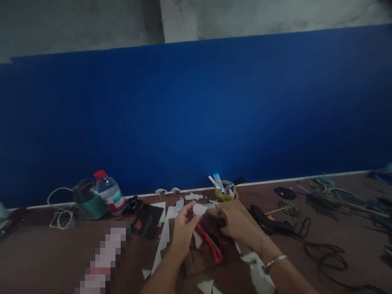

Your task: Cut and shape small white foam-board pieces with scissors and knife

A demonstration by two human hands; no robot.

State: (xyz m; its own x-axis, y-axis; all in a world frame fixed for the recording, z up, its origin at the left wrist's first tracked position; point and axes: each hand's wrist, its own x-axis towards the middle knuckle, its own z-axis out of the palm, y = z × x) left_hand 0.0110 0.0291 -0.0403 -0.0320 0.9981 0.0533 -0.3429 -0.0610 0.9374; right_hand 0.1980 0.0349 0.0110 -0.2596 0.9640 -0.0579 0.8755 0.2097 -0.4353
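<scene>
Here, left of the long red-and-black tool [210, 238], the left hand [184, 226] pinches a small rounded white piece [199, 209], best gripped lightly; rightward, the right hand [238, 223] curls, its hold unclear.

white piece [199, 209]; red-and-black tool [211, 240]; blue wall [196, 114].

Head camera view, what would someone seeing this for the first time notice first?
Probably the wide blue panel, which fills the background behind the brown table. Next would come the small, rounded white piece held up in the left hand, with what looks like a red utility knife between that hand and the right hand. Off to the left, the red-capped plastic bottle also stands out.
</scene>
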